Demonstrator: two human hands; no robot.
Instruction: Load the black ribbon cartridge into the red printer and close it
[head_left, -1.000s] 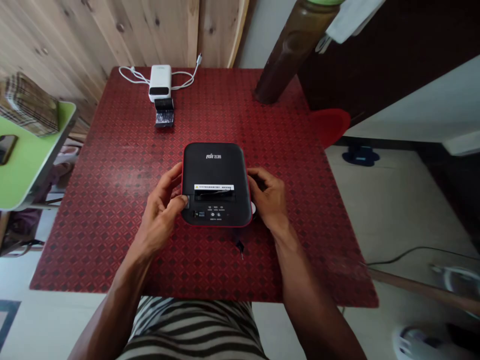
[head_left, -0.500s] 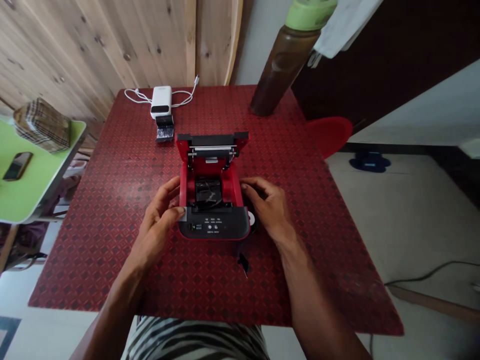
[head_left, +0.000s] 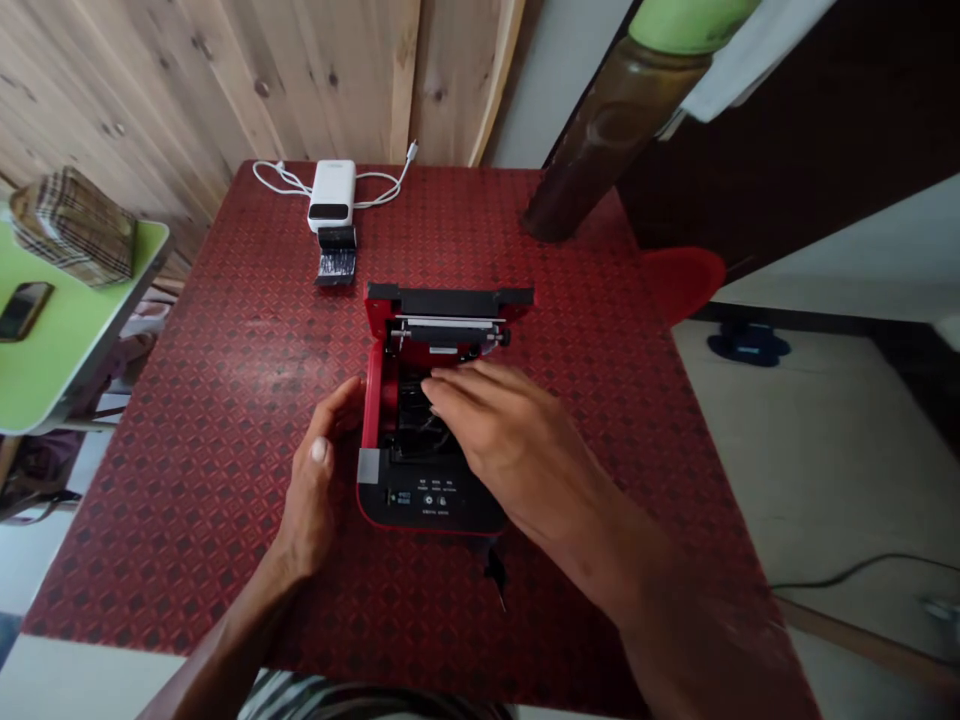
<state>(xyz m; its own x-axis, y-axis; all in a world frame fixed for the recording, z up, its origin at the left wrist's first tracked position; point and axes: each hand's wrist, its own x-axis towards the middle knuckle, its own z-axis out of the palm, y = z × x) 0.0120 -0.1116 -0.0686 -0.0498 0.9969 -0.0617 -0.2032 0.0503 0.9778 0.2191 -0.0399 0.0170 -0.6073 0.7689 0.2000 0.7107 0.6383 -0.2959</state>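
A small red and black printer (head_left: 435, 515) lies on the table with its lid (head_left: 450, 303) raised at the back. Inside its bay rests a dark, shiny black roll (head_left: 420, 430), partly covered by my right hand (head_left: 502, 420). That hand reaches over the printer's right side, fingers drawn together at the roll's upper right edge; what they hold, if anything, is hidden. Along the printer's left wall is my left hand (head_left: 313, 480), fingers bent by the red side and thumb held apart. A grey square patch (head_left: 368, 466) marks the panel's left corner.
Behind the printer are a white power bank (head_left: 332, 190) with a white cable (head_left: 386, 200) and a black strip (head_left: 337, 262). A tall brown bottle (head_left: 585, 150) stands back right. A small black scrap (head_left: 495, 570) lies in front. A green table (head_left: 45, 390) is at left.
My right hand has gone from the printer's right side up over its open bay to the roll. My left thumb has come off the panel corner. The view has shifted slightly.
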